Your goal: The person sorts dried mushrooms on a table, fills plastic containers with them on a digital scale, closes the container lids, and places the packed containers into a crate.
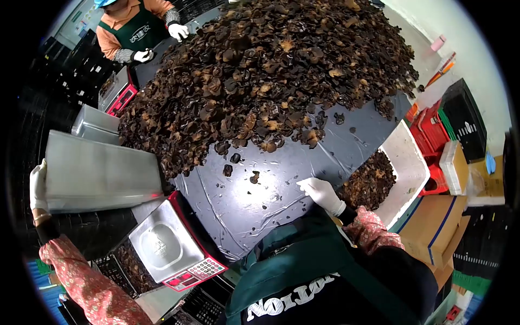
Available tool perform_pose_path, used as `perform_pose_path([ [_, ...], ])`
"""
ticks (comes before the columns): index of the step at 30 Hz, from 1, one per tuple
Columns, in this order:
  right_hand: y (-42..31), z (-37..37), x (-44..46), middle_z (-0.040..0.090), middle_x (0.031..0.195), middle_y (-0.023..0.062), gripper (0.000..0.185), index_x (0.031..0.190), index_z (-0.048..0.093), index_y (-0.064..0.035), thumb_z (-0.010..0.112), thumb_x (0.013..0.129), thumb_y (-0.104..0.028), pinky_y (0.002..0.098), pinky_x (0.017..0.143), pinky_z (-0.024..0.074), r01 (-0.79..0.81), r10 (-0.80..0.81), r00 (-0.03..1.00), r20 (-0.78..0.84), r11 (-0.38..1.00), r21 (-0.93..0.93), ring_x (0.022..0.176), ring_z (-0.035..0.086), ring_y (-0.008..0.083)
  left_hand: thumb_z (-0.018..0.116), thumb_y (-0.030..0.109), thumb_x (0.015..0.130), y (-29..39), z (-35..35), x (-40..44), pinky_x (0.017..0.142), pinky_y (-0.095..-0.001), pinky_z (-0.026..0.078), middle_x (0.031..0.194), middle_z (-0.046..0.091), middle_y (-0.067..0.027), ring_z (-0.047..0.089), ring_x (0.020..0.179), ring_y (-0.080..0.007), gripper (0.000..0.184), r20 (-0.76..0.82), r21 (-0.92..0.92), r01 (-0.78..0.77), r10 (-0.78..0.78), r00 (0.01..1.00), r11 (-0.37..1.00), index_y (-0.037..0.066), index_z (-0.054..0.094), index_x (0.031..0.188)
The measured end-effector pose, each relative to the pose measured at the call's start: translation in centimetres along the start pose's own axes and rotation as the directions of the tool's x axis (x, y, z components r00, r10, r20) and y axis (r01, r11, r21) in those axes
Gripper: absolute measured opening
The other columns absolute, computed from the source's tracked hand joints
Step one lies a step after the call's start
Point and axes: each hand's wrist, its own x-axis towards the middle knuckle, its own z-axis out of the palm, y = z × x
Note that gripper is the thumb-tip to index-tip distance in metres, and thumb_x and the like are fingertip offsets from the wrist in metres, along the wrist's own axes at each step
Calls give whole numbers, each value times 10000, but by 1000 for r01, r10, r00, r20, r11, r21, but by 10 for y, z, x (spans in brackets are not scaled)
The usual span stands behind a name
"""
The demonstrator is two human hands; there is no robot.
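Note:
My left hand (39, 187), in a white glove, is closed on the left edge of a stack of clear plastic bags (103, 172) at the left of the table. My right hand (320, 193), gloved in white, lies over the grey table near its front edge, fingers together and pointing left, with nothing visible held. A large heap of dark brown dried fungus (260, 70) covers the back of the table. A few loose pieces (254, 177) lie between the heap and my right hand.
A red-edged scale (165, 241) stands front left. White foam box (414, 162) with dark pieces sits right, beside red crates (428, 130) and a cardboard box (433, 225). A co-worker in a green apron (142, 32) stands back left behind another scale (116, 95).

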Motion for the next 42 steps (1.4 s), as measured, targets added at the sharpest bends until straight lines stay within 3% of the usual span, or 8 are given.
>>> perform_pose_path([
  [5, -17, 5, 37, 705, 1033, 138, 242, 1109, 701, -44, 563, 958, -171, 370, 801, 534, 182, -175, 982, 65, 976, -123, 940, 678, 308, 590, 344, 1018, -9, -19, 13, 508, -218, 301, 674, 461, 104, 341, 562, -24, 328, 6, -430, 70, -75, 997, 900, 138, 611, 763],
  [7, -15, 10, 47, 705, 1035, 136, 239, 1106, 703, -44, 570, 953, -169, 368, 800, 534, 236, -224, 971, 86, 957, -169, 944, 677, 304, 595, 349, 1011, -10, -39, 7, 463, -212, 258, 655, 461, 96, 322, 511, -32, 305, -284, -554, -36, -148, 947, 832, 150, 595, 780],
  [12, -18, 18, 79, 708, 1013, 120, 215, 1095, 717, -54, 659, 903, -131, 351, 803, 536, 482, -526, 848, -61, 815, -321, 914, 668, 278, 554, 353, 1028, 3, -15, -148, 781, -292, 430, 1017, 592, -61, 540, 905, -162, 312, -771, 281, -22, 239, 590, 960, 50, 613, 1076],
  [16, -50, 16, 139, 661, 1185, 111, 390, 1259, 651, -75, 688, 889, -190, 390, 912, 488, 583, -719, 685, -119, 638, -502, 1071, 609, 290, 564, 58, 1010, -28, 102, -297, 888, -343, 505, 1076, 615, -134, 619, 992, -235, 208, -574, 662, -120, 603, 555, 740, 4, 563, 1211],
  [21, -86, 27, 230, 535, 1402, 177, 653, 1409, 542, -135, 721, 831, -380, 474, 1051, 419, 509, -579, 809, 108, 596, -622, 1279, 497, 373, 583, -41, 927, -43, 258, -393, 791, -377, 504, 933, 565, -146, 609, 868, -285, 142, -521, 582, 210, 163, 838, 785, 8, 524, 1046],
  [28, -101, 76, 274, 550, 1346, 122, 709, 1359, 587, -240, 740, 753, -574, 474, 898, 487, 528, -436, 832, 342, 438, -727, 1159, 554, 329, 623, 43, 918, -71, 312, -413, 813, -429, 468, 960, 568, -180, 577, 901, -368, 111, -355, 560, 215, -3, 935, 800, 2, 563, 1003],
  [31, -98, 81, 262, 611, 1164, 97, 457, 1147, 699, -219, 753, 750, -439, 453, 794, 504, 558, -462, 818, 343, 491, -669, 1020, 603, 299, 649, 47, 901, -52, 319, -401, 902, -431, 465, 1089, 580, -201, 572, 1033, -374, 193, -427, 645, 187, 146, 893, 741, -7, 584, 1074],
  [42, -99, 74, 121, 545, 1400, 106, 601, 1313, 613, -231, 782, 737, -245, 484, 988, 443, 757, -542, 653, 528, 454, -470, 1271, 509, 331, 662, 130, 880, 22, 466, -305, 1050, -464, 411, 1363, 521, -241, 516, 1223, -409, 405, -147, -8, -156, 154, 977, 988, 12, 575, 1257],
])
